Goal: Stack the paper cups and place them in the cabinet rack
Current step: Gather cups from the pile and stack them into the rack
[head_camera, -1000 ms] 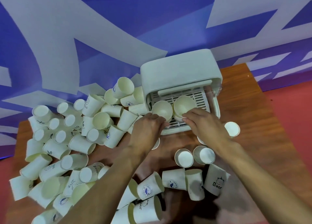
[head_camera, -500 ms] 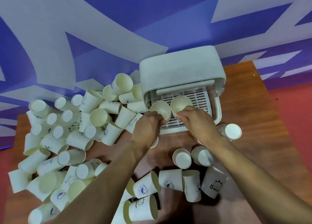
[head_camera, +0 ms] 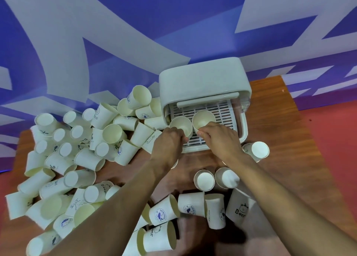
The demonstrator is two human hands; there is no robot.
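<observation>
Head view: left hand and right hand still grip cups on rack, unmoved

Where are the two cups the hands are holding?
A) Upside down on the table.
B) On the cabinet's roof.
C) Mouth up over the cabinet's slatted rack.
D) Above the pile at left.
C: the left hand grips the left cup and the right hand the right cup, both mouth up over the slatted rack of the cabinet.

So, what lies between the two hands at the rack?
Head view: a strip of the rack's slatted floor, between left hand and right hand. The left cup and right cup they hold stand just beyond it.
</observation>
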